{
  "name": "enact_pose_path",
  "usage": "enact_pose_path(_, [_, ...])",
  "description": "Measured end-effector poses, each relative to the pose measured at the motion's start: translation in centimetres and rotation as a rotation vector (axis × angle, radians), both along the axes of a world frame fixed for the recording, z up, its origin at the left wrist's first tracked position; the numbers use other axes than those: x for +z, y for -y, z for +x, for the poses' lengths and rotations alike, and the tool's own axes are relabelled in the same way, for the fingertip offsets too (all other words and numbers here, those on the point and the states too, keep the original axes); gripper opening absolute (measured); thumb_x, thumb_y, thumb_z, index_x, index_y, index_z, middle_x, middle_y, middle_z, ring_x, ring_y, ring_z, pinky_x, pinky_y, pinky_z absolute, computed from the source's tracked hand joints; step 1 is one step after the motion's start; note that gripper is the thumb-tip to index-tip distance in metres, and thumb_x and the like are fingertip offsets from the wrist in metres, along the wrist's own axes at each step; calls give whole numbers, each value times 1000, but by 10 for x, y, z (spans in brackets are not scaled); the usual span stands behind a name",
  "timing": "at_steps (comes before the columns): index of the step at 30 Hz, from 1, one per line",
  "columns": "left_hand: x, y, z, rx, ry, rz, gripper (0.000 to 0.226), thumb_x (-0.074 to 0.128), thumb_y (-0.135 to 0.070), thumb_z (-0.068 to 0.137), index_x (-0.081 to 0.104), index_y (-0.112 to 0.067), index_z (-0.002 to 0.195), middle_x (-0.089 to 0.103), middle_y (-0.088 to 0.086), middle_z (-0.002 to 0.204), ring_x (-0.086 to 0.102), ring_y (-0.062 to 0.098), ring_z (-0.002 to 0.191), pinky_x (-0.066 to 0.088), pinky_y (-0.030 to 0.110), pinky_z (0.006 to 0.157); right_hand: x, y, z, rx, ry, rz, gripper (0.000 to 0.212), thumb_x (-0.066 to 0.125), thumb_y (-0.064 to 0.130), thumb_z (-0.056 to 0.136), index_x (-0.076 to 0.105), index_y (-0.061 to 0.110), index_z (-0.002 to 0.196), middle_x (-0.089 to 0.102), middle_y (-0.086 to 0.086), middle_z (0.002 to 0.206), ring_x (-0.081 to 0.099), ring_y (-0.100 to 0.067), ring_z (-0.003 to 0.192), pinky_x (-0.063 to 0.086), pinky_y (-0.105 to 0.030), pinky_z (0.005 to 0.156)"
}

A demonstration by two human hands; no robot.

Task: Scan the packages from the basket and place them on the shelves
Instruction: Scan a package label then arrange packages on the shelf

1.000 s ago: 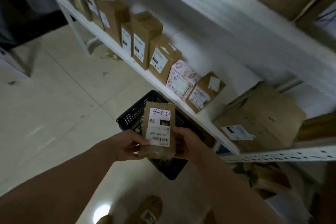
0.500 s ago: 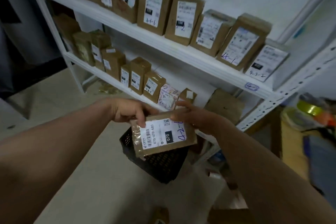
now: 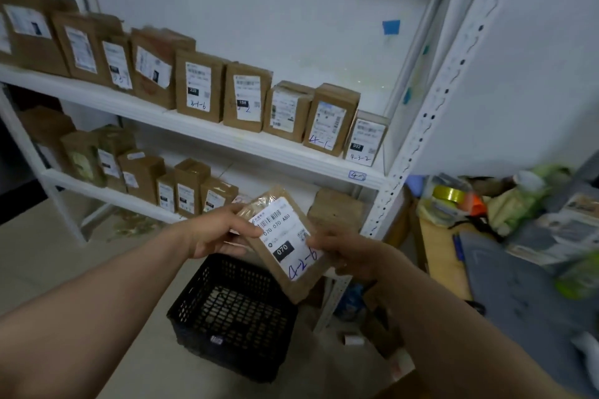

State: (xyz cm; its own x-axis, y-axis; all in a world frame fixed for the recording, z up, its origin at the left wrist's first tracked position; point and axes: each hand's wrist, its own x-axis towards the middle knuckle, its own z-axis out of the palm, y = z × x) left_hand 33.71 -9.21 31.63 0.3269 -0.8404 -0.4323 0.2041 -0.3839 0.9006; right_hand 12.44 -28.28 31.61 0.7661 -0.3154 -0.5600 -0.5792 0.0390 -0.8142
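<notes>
Brown padded package [image 3: 285, 243] is held tilted in mid-air between both hands, directly above the black mesh basket [image 3: 194, 340] on the floor and clear of it. Left hand [image 3: 214, 233] is closed on the package's upper-left edge, thumb on the front face and fingers curled behind. Right hand [image 3: 346, 253] is gripping the right edge, with the thumb laid on the white label [image 3: 283, 236]. Label is facing the camera: barcode, "070 070 A80", a black "070" tag, and a blue handwritten code starting "4-2"; the last digit cannot be read for certain. White shelving unit [image 3: 418, 146] is seen just behind the package. Upper shelf [image 3: 227, 136] is loaded with a row of upright brown parcels [image 3: 197, 87], labels forward; the rightmost one [image 3: 364, 139] is marked "4-3-2", and a small blue tag [image 3: 357, 175] is stuck on the shelf edge below it. Lower shelf [image 3: 107, 194] is stocked with smaller cartons [image 3: 189, 189], partly hidden by the left hand. A piece of blue tape [image 3: 391, 26] is stuck on the wall. A cluttered desk [image 3: 440, 256] is seen on the right, with a yellow tape roll [image 3: 449, 194] on it; the rest is blurred.
</notes>
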Motion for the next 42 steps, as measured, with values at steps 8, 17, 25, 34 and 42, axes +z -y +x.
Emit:
enact_pose_path(8, [10,109,-67,-14,61,-24,90,89,-7,61,43,-26,136,72,12,116,69,29,104,55,53,96,14,65,-51,-75,98,-77,37,72,37,91,60,33,125,76,-1,114,69,-28,110,53,-56,98])
enact_pose_path(17, [-27,192,-167,-146,10,87,36,76,-10,83,69,-19,117,77,1,110,69,22,111,49,53,105,-16,150,-123,-277,60,40,44,72,42,87,62,25,127,75,-6,117,69,-34,111,49,-61,101])
enact_pose_path(25, [-59,254,-213,-42,94,159,46,82,-13,72,67,-22,114,77,-6,102,67,21,106,50,48,98,-64,197,-181,-771,-44,-97,34,62,49,95,67,16,103,74,-9,100,69,-27,95,55,-46,92])
enact_pose_path(34, [-91,279,-225,-1,3,237,51,80,-6,72,63,-22,117,77,-1,101,67,26,105,54,47,92,-143,219,-249,-856,-541,-459,54,67,27,88,46,12,135,55,-15,125,59,-33,107,54,-43,91])
enact_pose_path(42, [-112,282,-227,-46,-54,308,46,79,-4,71,70,-19,114,78,2,102,68,30,106,52,52,98,-172,218,-267,-887,-613,-490,54,60,23,95,31,2,135,49,-24,131,53,-40,117,50,-48,92])
